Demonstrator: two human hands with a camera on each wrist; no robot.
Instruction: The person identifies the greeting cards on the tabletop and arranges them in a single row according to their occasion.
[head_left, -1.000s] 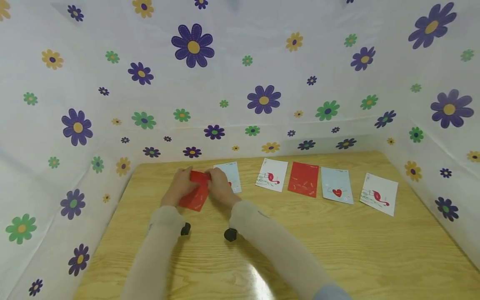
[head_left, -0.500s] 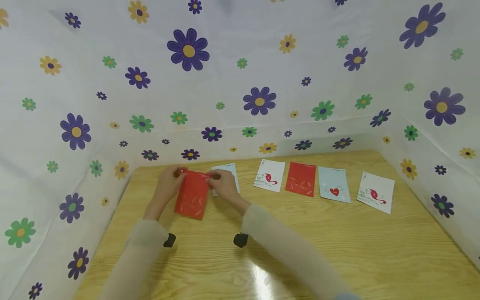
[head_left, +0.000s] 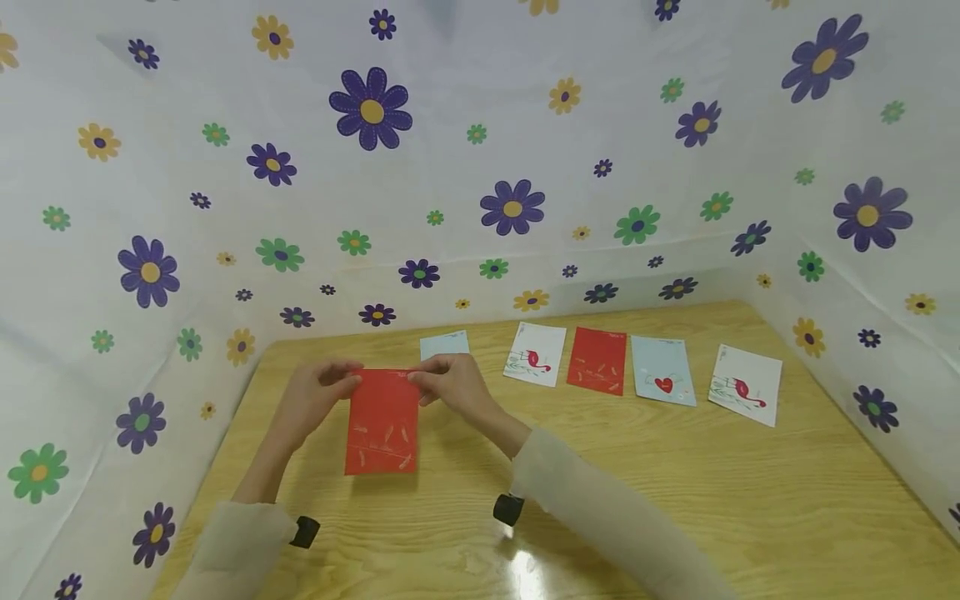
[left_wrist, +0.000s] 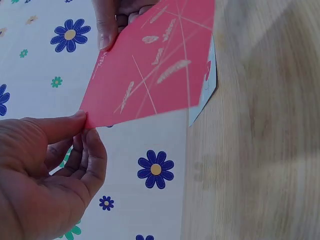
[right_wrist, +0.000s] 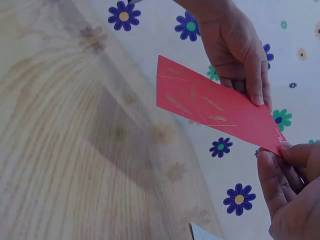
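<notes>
Between both hands hangs a red card (head_left: 382, 425) with pale feather-like marks, held up off the table by its top corners. My left hand (head_left: 313, 398) pinches the upper left corner between thumb and fingers; the left wrist view shows this left hand (left_wrist: 60, 170) close up. At the upper right corner my right hand (head_left: 457, 387) pinches the card the same way, and the right wrist view shows that right hand (right_wrist: 295, 185) too. Behind the right hand a light blue card (head_left: 445, 343) lies on the table, mostly hidden.
Along the back of the wooden table (head_left: 637, 483) lie a white flamingo card (head_left: 535, 354), a second red card (head_left: 597, 360), a light blue heart card (head_left: 663, 371) and another white flamingo card (head_left: 746, 385). A flowered white cloth (head_left: 450, 167) walls the back and sides.
Both hands have lifted the red card and drawn it nearer, turning it straighter to the view. They have shifted from gripping its sides to pinching its top corners.
</notes>
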